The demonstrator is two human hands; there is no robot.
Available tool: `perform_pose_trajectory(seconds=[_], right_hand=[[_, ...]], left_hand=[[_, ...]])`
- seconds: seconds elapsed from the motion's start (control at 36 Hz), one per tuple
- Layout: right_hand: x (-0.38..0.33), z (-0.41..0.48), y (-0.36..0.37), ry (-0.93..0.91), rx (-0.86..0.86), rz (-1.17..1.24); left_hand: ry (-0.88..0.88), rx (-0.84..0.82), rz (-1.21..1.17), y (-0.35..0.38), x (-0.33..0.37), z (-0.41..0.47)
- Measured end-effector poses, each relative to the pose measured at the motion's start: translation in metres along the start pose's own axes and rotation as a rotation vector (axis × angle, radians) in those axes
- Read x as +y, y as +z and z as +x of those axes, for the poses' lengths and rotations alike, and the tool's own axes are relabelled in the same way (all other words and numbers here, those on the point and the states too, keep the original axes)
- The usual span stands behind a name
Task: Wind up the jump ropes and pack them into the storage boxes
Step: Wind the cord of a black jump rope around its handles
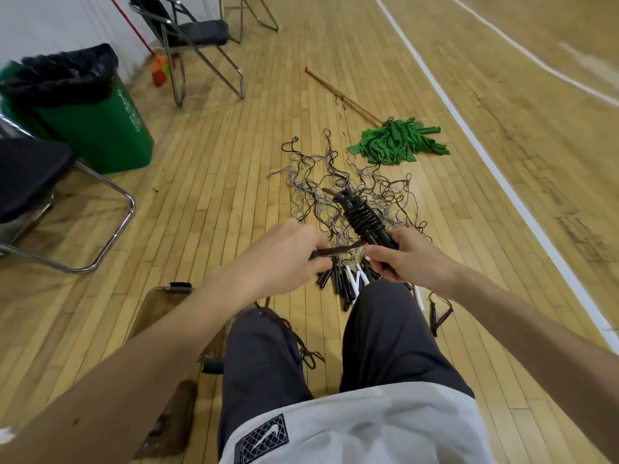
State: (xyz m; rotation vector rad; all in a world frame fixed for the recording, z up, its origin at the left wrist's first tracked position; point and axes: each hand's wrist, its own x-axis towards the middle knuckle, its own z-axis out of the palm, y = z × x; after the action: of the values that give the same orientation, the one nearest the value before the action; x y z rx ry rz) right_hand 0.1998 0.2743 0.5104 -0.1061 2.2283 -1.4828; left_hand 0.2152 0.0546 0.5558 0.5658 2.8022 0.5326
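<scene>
The strand [338, 250] stretched left from the wound bundle [363, 217] is motion-blurred, its end lost inside the left hand [284, 259]. Below the bundle, loose handles [336, 285] lie partly behind the right hand [408, 259] and a knee [385, 299]. Far left of the bundle, lettering on the green bin [100, 139] is too small to read

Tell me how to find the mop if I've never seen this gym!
Find the long white line painted across the wooden floor. Just left of it, beyond the tangle of jump ropes, the mop lies flat. Its head is a floppy bunch of bright green cloth strips on a bare wooden stick, unlike the boxy green bin by the chairs.
</scene>
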Motion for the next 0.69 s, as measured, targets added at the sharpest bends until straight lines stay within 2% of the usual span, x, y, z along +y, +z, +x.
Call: perform_pose_trajectory(seconds=[0.19, 0.33, 0.44, 0.56, 0.69], right_hand=[[-0.002, 0.004, 0.008, -0.004, 0.055, -0.092], [0.002, 0.006, 0.002, 0.028, 0.087, -0.088], [0.003, 0.003, 0.003, 0.096, -0.060, -0.107], [-0.001, -0.003, 0.007, 0.146, -0.261, -0.003], [-0.006, -0.014, 0.013, 0.167, -0.384, 0.056]], left_hand=[[0.034, 0.157, 0.462, -0.013, 0.003, 0.004], [0.025, 0.206, 0.598, -0.035, 0.008, 0.005], [0.137, 0.223, 0.691, -0.048, 0.019, 0.009], [0.296, 0.262, 0.710, -0.062, 0.029, 0.018], [0.469, 0.267, 0.684, -0.069, 0.037, 0.027]])
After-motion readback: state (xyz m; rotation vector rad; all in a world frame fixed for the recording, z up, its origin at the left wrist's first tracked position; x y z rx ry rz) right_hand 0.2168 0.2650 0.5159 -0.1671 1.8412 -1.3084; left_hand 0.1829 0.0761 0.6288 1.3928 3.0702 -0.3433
